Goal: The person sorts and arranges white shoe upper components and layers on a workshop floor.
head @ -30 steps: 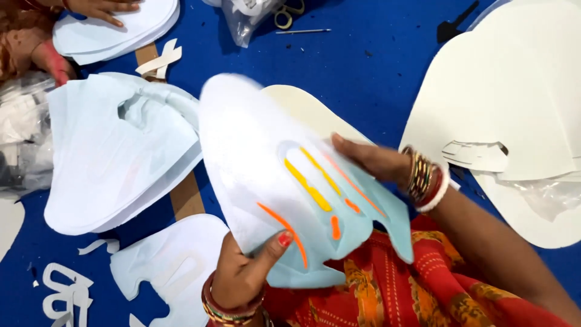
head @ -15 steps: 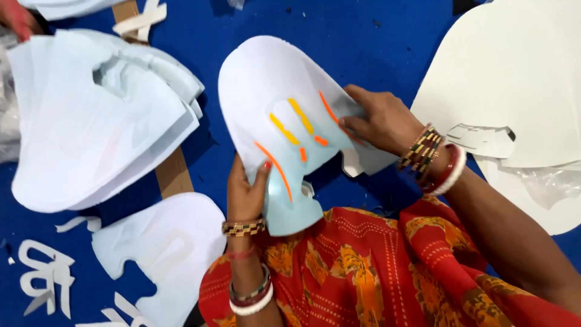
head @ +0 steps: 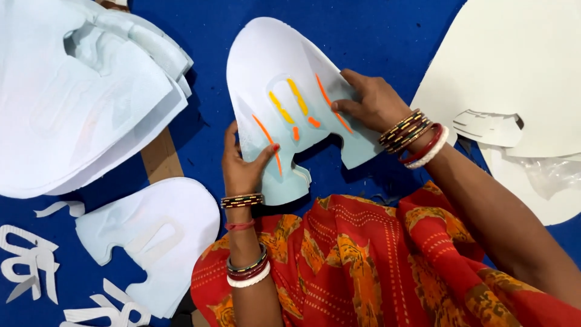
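At the far left, a stack of pale blue cut-out sheets [head: 78, 103] lies fanned on the blue tabletop [head: 200, 36], with a strip of brown cardboard [head: 160, 157] showing beneath its lower edge. Below it sit white paper offcuts [head: 30, 260] and a single pale blue cut-out [head: 154, 236] with a slot cut in its middle.

In the centre is the sheet in hand — a pale blue arch-shaped cut-out [head: 272, 66] with two legs, marked with yellow and orange-red strokes. It appears to be more than one layer, as stepped edges show at the left leg. The left hand [head: 242, 166] grips that left leg, thumb pressed on top near an orange stroke, fingers curled behind. The right hand [head: 369, 100] holds the right side of the sheet, fingers laid flat on its face beside the orange line — bangles ring both wrists. The sheet is just above the person's lap, where a red and orange patterned cloth [head: 363, 260] spreads.

At the right lie large cream sheets [head: 520, 60], with a small torn scrap [head: 487, 127] and a crumpled clear plastic film [head: 554, 172] on them.
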